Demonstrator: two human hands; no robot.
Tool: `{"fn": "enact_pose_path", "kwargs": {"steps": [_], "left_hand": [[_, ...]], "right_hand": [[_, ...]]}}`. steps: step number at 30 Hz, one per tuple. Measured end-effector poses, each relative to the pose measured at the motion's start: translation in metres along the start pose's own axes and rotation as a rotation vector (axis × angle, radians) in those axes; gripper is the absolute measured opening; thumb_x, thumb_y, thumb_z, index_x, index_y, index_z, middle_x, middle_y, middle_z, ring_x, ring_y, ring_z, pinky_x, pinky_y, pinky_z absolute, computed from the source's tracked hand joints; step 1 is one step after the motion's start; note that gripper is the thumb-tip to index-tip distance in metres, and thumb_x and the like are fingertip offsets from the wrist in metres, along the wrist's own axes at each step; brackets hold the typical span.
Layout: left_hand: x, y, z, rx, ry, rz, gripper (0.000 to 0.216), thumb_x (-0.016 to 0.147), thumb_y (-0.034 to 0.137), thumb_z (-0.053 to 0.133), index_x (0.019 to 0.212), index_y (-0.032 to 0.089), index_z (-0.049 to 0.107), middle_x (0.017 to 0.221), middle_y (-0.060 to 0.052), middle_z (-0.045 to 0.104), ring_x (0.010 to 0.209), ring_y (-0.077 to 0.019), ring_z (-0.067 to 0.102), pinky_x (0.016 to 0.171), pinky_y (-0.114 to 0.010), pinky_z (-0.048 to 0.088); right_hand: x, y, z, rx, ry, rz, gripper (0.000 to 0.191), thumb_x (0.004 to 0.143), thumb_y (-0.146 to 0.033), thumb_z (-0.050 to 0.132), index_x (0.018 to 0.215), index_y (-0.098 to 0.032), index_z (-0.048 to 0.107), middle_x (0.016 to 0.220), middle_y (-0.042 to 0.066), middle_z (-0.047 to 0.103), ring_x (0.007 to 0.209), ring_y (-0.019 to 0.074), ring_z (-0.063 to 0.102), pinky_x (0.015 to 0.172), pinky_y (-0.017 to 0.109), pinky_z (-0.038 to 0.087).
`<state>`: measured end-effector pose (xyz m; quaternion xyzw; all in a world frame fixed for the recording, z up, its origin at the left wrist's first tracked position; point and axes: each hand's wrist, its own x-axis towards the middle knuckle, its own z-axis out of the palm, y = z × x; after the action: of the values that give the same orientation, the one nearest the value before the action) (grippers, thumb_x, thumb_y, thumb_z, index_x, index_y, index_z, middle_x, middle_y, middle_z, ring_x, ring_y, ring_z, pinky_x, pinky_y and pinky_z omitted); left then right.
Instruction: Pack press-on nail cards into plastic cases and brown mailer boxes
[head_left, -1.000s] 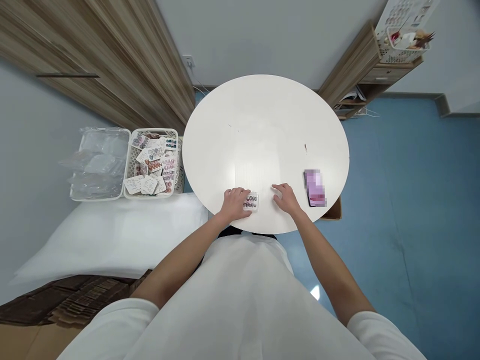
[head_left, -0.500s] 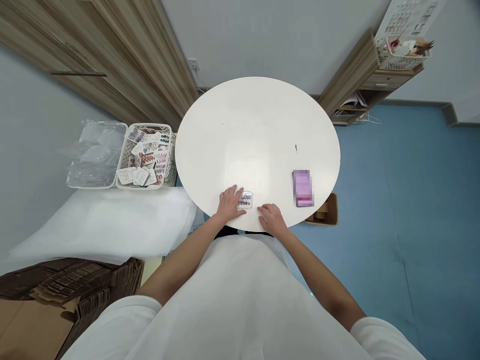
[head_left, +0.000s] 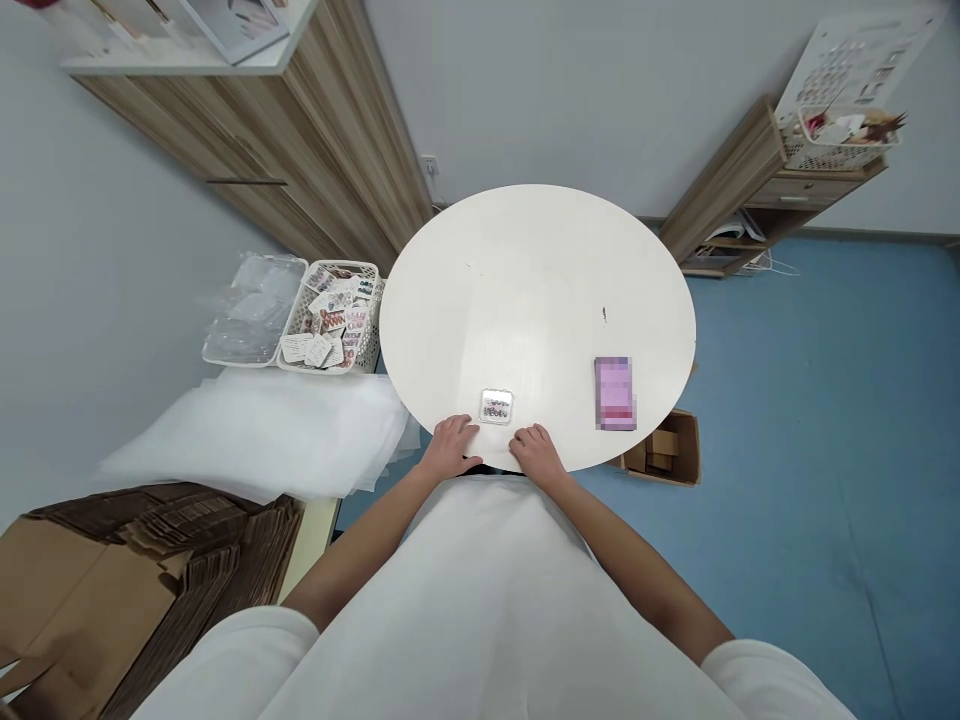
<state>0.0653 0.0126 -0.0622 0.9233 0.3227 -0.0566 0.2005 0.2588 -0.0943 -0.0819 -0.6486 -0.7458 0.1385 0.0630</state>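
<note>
The left hand (head_left: 450, 445) has let go of the little nail box (head_left: 496, 406) and slid back to the counter (head_left: 540, 280) edge. The box sits just past both empty, loosely open hands. The right hand (head_left: 536, 455) rests nearby. Best lift it gently by its sides.

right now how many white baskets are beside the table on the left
2: one basket of nail cards against the table edge, one basket of clear packets just left of it. Others may be out of view.
</note>
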Motion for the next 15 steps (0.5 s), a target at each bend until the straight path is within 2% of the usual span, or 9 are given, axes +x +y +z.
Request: {"fn": "enact_pose_path", "kwargs": {"steps": [4,9,12,15], "left_hand": [[0.000,-0.002,-0.004,0.040,0.020,0.055,0.053,0.066,0.048,0.059,0.110,0.022,0.048,0.120,-0.011,0.045,0.110,-0.0282,0.039,0.090,-0.043,0.028],[-0.002,-0.006,-0.006,0.032,0.030,0.137,0.016,0.080,0.025,0.043,0.091,0.022,0.056,0.111,-0.007,0.052,0.103,-0.0212,0.045,0.090,-0.040,0.027],[0.000,-0.006,-0.008,-0.033,0.031,0.166,0.020,0.084,0.022,0.035,0.083,0.021,0.056,0.101,-0.005,0.057,0.097,-0.0181,0.049,0.090,-0.037,0.028],[0.003,-0.006,-0.012,-0.086,0.023,0.161,0.022,0.085,0.023,0.033,0.084,0.020,0.055,0.092,-0.004,0.060,0.089,-0.0168,0.053,0.091,-0.038,0.027]], "right_hand": [[0.003,-0.004,-0.002,-0.006,-0.004,0.051,0.018,0.083,-0.012,0.040,0.081,-0.018,0.057,0.086,0.007,0.055,0.081,0.0196,0.045,0.082,0.034,0.031],[-0.007,-0.011,-0.015,0.059,-0.013,0.117,0.019,0.085,-0.016,0.037,0.081,-0.017,0.056,0.084,0.007,0.055,0.078,0.0180,0.047,0.076,0.031,0.033],[-0.018,-0.017,-0.023,0.101,0.018,0.158,0.016,0.084,-0.026,0.042,0.087,-0.018,0.055,0.093,0.007,0.055,0.085,0.0189,0.048,0.079,0.032,0.033],[-0.025,-0.020,-0.027,0.110,0.067,0.189,0.033,0.075,-0.039,0.054,0.100,-0.018,0.052,0.108,0.010,0.052,0.100,0.0234,0.045,0.088,0.037,0.030]]}}
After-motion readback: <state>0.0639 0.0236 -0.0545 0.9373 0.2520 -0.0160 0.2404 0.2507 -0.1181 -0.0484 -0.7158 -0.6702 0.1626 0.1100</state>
